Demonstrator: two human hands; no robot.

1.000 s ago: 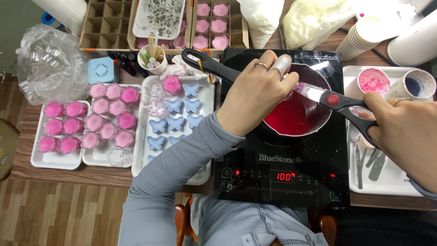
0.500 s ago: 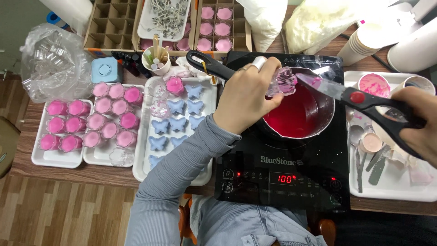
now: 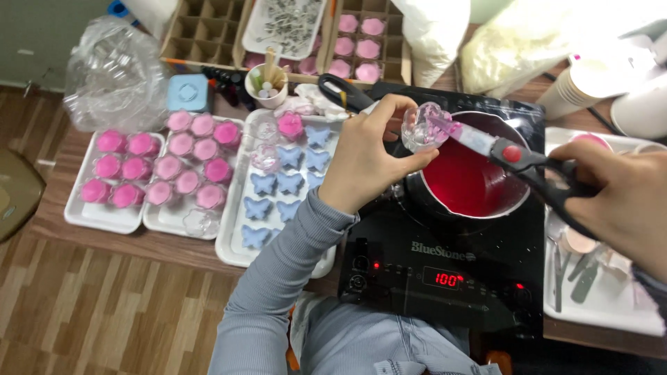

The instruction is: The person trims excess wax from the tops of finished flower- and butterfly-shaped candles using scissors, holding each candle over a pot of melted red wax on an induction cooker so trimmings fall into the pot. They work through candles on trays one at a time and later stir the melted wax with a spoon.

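Seen from above: left hand (image 3: 368,156) raised over the near rim of the pan, fingers curled and pinching a small clear flower-shaped cup (image 3: 422,127) at its side. Right hand (image 3: 622,194) closed around the black handles of a pair of scissors (image 3: 514,154), blades pointing left with their tips at the mouth of the cup, smeared pink. Cup held just above the left edge of a dark pan (image 3: 472,170) filled with red liquid. Pan seated on a black induction cooker (image 3: 445,257) with a lit red display, standing on a wooden table (image 3: 90,239).

Left of the cooker, a white tray (image 3: 240,243) carrying blue butterfly shapes (image 3: 288,184) in rows, one pink-filled cup (image 3: 290,125) and two empty clear cups at its far end. Further left, two more white trays packed with pink-filled cups (image 3: 156,170). Beyond them, a crumpled clear plastic bag (image 3: 114,80), a small blue box (image 3: 189,92) and a white cup of sticks (image 3: 267,83). At the far edge, cardboard divider boxes (image 3: 198,31), one holding more pink pieces. Right of the cooker, another white tray (image 3: 597,312) with metal tools, partly hidden behind the right hand.
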